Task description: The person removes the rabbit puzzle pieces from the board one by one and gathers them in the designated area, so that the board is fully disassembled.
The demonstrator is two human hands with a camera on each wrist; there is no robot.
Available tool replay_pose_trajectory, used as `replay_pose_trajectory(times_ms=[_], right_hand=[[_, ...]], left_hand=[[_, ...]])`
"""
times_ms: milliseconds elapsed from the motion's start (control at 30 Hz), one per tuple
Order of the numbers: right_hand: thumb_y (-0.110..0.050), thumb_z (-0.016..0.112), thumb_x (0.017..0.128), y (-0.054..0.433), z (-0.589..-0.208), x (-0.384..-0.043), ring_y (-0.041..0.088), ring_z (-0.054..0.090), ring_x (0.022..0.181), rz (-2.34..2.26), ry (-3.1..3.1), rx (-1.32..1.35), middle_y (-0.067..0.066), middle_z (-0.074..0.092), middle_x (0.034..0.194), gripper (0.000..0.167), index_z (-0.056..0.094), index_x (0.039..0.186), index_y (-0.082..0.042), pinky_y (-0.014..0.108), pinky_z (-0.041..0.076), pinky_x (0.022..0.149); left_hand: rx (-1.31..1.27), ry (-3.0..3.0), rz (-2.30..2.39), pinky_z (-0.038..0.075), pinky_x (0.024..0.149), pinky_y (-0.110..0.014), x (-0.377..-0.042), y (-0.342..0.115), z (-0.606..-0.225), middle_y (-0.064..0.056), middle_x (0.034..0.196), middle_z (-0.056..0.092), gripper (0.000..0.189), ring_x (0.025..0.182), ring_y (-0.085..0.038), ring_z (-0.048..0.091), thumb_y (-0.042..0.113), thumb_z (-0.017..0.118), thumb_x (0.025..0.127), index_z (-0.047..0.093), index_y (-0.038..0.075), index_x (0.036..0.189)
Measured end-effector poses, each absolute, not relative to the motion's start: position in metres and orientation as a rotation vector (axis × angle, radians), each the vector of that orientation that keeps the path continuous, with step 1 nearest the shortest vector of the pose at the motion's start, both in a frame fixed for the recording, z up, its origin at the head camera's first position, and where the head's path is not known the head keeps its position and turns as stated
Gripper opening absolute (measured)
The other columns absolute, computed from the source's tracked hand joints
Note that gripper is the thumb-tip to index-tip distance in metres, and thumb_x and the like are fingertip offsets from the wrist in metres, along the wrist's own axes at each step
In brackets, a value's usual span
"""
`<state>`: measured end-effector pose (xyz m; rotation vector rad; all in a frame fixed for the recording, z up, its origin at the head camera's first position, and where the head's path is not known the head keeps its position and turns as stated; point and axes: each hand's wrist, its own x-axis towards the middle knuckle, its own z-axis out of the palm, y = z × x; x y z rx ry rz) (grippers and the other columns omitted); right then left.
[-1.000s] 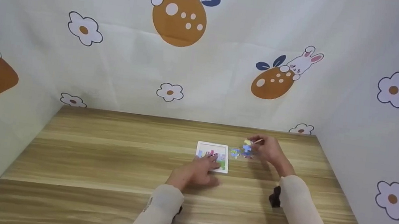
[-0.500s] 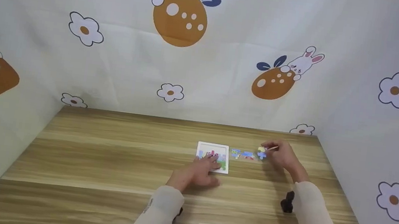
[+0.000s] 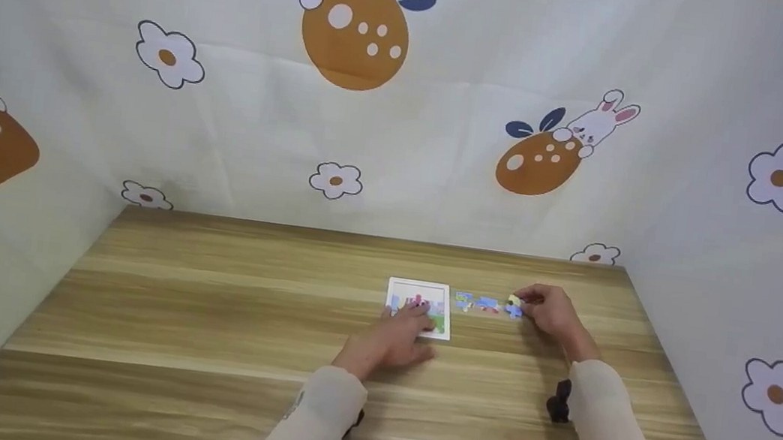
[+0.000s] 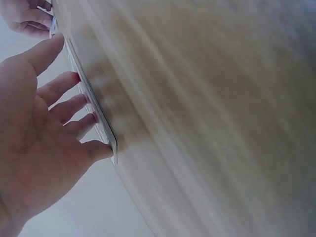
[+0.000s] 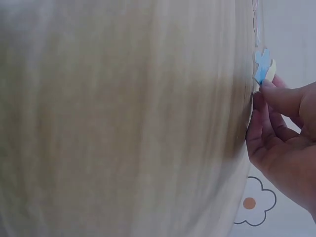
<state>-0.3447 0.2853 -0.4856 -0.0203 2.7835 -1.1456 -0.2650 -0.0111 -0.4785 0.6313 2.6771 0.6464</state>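
Observation:
In the head view a white-rimmed picture puzzle tray [image 3: 446, 326] lies flat on the table. My left hand [image 3: 395, 338] rests on its lower part with the fingers spread, covering some of the picture; the left wrist view shows the fingertips [image 4: 74, 77] touching the tray. To the right of the tray, my right hand [image 3: 553, 315] pinches a blue and yellow jigsaw piece [image 5: 262, 64] between thumb and fingers, low at the tabletop. Whether it is one piece or two together, I cannot tell. Loose jigsaw pieces [image 3: 488, 305] lie between the tray and this hand.
The wood-grain table [image 3: 197, 316] extends widely to the left and toward the front. A pale curtain [image 3: 424, 202] printed with rabbits and flowers encloses its back and sides. A dark device [image 3: 559, 401] sits at the right wrist.
My right hand has moved right with the blue and yellow jigsaw piece, away from the other loose pieces, then lowered it to the tabletop. The left hand has stayed on the tray.

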Motion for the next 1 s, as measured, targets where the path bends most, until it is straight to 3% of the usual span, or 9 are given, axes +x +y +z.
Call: replay_pose_trajectory(times_ms=[133, 300, 433, 667, 867, 1000], right_hand=[[0.005, 0.056, 0.097, 0.287, -0.485, -0.345, 0.028, 0.059, 0.106, -1.129, 2.781, -0.034, 0.023, 0.068, 0.120, 0.025, 0.070, 0.117, 0.003, 0.044, 0.050, 0.099], [0.004, 0.056, 0.096, 0.291, -0.483, -0.347, 0.039, 0.060, 0.119, -1.089, 2.789, -0.092, 0.025, 0.068, 0.124, 0.025, 0.072, 0.115, 0.003, 0.052, 0.047, 0.107], [-0.003, 0.058, 0.098, 0.291, -0.483, -0.348, 0.035, 0.059, 0.121, -1.120, 2.723, -0.025, 0.024, 0.065, 0.129, 0.027, 0.068, 0.123, 0.002, 0.051, 0.045, 0.109], [-0.008, 0.067, 0.095, 0.288, -0.486, -0.346, 0.023, 0.059, 0.102, -1.149, 2.715, 0.019, 0.019, 0.069, 0.120, 0.025, 0.070, 0.119, 0.000, 0.035, 0.050, 0.091], [-0.009, 0.065, 0.096, 0.280, -0.487, -0.344, 0.023, 0.060, 0.101, -1.180, 2.739, 0.083, 0.018, 0.069, 0.116, 0.023, 0.069, 0.116, 0.001, 0.033, 0.050, 0.090], [-0.010, 0.064, 0.097, 0.271, -0.481, -0.344, 0.024, 0.063, 0.101, -1.215, 2.797, 0.052, 0.020, 0.069, 0.116, 0.024, 0.068, 0.116, 0.003, 0.033, 0.052, 0.087]], left_hand=[[0.644, 2.680, 0.662, 0.012, 0.126, -0.057, -0.265, -0.011, -0.480, -0.009, 0.166, 0.028, 0.048, 0.157, -0.029, 0.018, 0.031, 0.059, 0.100, 0.054, 0.010, 0.143], [0.671, 2.679, 0.673, 0.012, 0.126, -0.059, -0.266, -0.012, -0.483, -0.009, 0.166, 0.028, 0.047, 0.157, -0.029, 0.018, 0.030, 0.060, 0.099, 0.054, 0.010, 0.141], [0.660, 2.678, 0.681, 0.011, 0.126, -0.059, -0.266, -0.012, -0.483, -0.009, 0.166, 0.028, 0.046, 0.157, -0.029, 0.019, 0.029, 0.060, 0.099, 0.054, 0.010, 0.141], [0.650, 2.684, 0.667, 0.011, 0.126, -0.058, -0.265, -0.013, -0.482, -0.009, 0.166, 0.028, 0.047, 0.157, -0.027, 0.018, 0.029, 0.058, 0.100, 0.053, 0.010, 0.143], [0.651, 2.726, 0.643, 0.009, 0.125, -0.062, -0.262, -0.012, -0.480, -0.008, 0.166, 0.029, 0.051, 0.156, -0.031, 0.019, 0.031, 0.056, 0.101, 0.048, 0.014, 0.149], [0.660, 2.889, 0.503, 0.023, 0.122, -0.062, -0.254, -0.011, -0.480, -0.009, 0.159, 0.042, 0.044, 0.148, -0.031, 0.037, 0.031, 0.057, 0.101, 0.056, 0.015, 0.141]])
